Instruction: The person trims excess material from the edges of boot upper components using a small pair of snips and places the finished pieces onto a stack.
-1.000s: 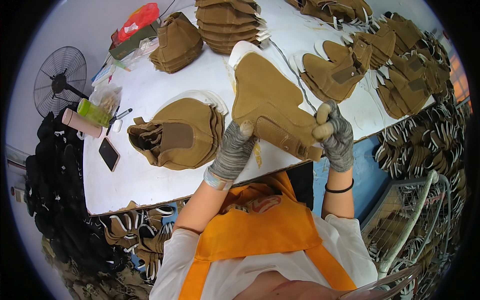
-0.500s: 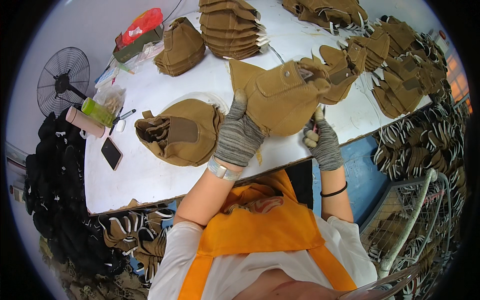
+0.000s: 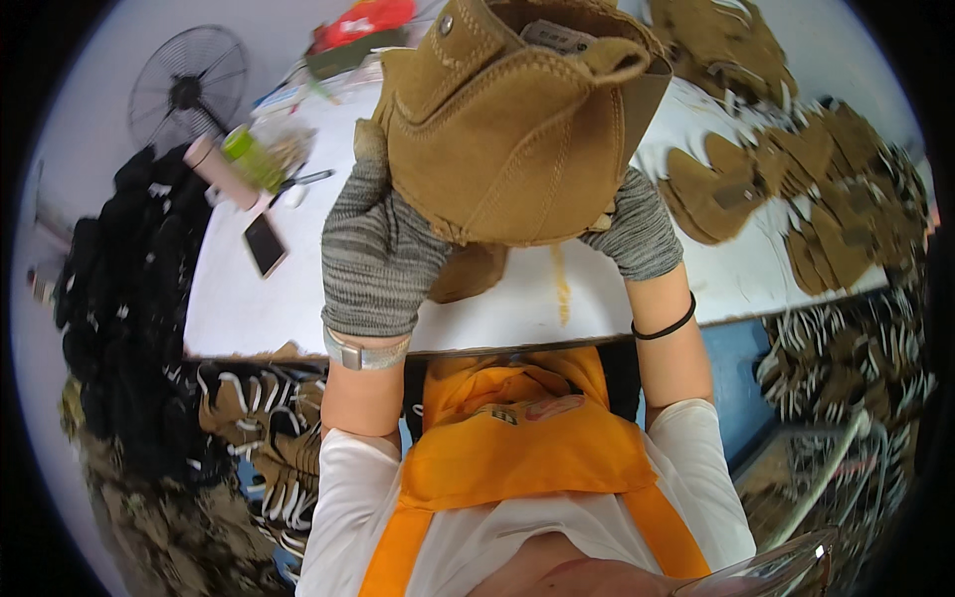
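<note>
A brown suede boot upper (image 3: 507, 139) is raised close in front of me, its opening facing up and away. It has a pull loop, a metal rivet and a pale label inside. My left hand (image 3: 383, 244), in a grey striped knit glove, is closed on its left side, thumb up along the edge. My right hand (image 3: 637, 229), gloved alike, is at the lower right edge of the upper; its fingers are mostly hidden behind it. Below, a second brown upper (image 3: 471, 274) lies on the white table (image 3: 269, 318), largely covered from view.
More brown uppers (image 3: 711, 194) lie at the right of the table. Along the left edge are a phone (image 3: 265, 245), a pink bottle (image 3: 221, 172), a green bottle (image 3: 254, 159) and pens. A fan (image 3: 186, 93) stands beyond. A wire cart (image 3: 826, 478) is at lower right.
The boot upper has come up and closer to me, and now looks much larger. Both hands rose with it. The right hand, earlier a visible fist around a small pinkish tool, is now partly behind the upper.
</note>
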A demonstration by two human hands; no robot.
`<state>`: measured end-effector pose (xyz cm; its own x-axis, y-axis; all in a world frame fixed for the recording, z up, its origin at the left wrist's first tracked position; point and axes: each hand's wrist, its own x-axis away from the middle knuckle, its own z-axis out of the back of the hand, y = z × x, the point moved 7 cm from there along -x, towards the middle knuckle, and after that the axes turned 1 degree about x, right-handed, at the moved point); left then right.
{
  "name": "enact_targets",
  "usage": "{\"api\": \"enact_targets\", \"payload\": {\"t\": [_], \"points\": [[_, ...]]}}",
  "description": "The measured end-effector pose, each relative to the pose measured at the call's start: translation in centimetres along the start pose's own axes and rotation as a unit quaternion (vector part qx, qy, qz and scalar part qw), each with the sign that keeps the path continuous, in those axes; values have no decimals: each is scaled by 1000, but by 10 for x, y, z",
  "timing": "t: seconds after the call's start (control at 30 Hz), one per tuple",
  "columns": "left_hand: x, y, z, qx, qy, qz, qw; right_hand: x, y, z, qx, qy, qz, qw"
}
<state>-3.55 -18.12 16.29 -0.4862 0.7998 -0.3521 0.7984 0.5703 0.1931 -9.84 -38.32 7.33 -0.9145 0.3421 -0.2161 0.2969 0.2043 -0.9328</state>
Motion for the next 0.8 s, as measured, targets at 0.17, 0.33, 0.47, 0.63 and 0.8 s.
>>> {"api": "enact_targets", "payload": {"t": [0.17, 0.33, 0.47, 0.63, 0.8], "points": [[29, 81, 30, -119, 100, -129, 979, -38, 20, -73, -308, -95, -168, 932], [63, 137, 82, -253, 220, -186, 924, -55, 48, -100, -134, -21, -186, 973], [76, 125, 97, -166, 177, -150, 959, -57, 56, -98, -135, -64, -174, 973], [98, 101, 81, -167, 131, -162, 964, -33, 41, -84, -48, -11, -81, 996], [100, 98, 85, -170, 119, -155, 966, -13, 23, -96, -45, 49, -111, 992]]}}
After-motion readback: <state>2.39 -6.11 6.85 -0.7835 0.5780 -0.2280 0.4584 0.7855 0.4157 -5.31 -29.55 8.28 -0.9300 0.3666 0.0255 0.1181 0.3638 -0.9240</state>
